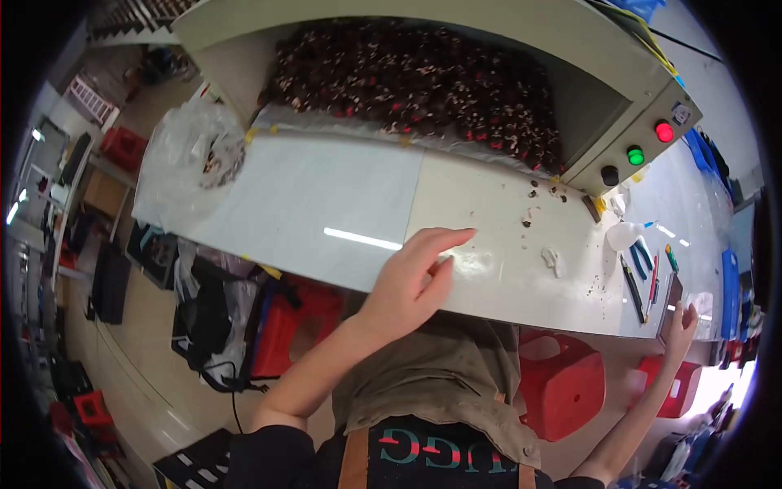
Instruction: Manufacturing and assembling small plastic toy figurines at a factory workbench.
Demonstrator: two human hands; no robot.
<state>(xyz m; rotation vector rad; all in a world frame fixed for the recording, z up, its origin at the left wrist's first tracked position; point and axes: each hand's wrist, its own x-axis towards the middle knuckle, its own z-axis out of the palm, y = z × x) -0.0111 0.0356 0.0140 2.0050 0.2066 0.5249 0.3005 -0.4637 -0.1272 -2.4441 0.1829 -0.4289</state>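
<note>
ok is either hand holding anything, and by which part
Left hand: nothing visible. Right hand: cannot tell whether it grips the flat dark object beside it.

Room to pass over the white tabletop (326,191) — plastic bag (173,167) at left, bottle (624,236) and pliers (644,248) crowding right.

Large green-and-red lettering (430,450) on a black shirt (407,477), control-panel label (680,112) too small to read

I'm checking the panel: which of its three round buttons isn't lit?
The black button, lowest in the row; the green button and red button glow.
</note>
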